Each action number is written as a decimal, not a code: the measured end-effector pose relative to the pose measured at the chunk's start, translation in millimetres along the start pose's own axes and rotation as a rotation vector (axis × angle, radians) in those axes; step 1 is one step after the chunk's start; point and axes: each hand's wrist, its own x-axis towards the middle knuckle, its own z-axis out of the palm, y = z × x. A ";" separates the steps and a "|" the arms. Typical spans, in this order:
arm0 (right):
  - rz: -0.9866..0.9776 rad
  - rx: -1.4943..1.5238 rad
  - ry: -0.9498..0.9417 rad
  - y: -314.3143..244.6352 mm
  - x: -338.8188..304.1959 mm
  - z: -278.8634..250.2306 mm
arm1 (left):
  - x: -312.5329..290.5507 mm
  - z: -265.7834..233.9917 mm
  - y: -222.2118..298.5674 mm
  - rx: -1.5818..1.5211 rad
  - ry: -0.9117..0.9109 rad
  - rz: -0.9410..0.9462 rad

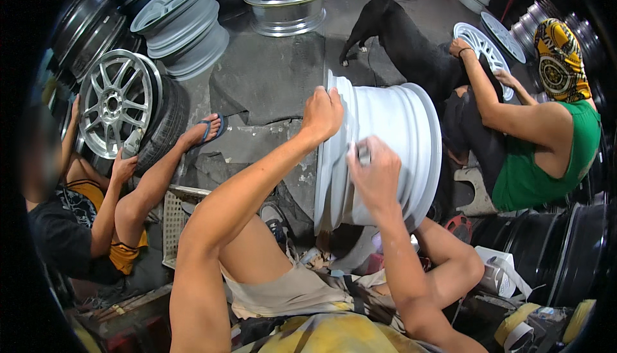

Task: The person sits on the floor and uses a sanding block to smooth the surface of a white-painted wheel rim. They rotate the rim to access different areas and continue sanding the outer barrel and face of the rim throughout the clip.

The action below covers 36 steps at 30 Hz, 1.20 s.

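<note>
A pale grey primed wheel rim (392,118) stands on edge between my knees, its barrel facing right. My left hand (323,114) is closed over the top of its left lip and steadies it. My right hand (375,172) is pinched against the barrel near that lip. Something small and greyish shows between its thumb and fingers, too covered to name. White dust marks my right forearm. The rim's lower part is hidden behind my right hand and legs.
At left, a person holds a tool to a spoked alloy wheel (116,102) beside a tire (168,122). Another person in green works on a silver wheel (482,48) at right. A black dog (411,41) stands beyond my rim. Stacked rims (183,25) stand behind; a plastic crate (173,224) sits left.
</note>
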 end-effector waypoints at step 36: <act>0.356 0.134 -0.175 -1.5 -1.9 -14.4 | -5.2 3.8 -7.4 0.017 -0.009 0.013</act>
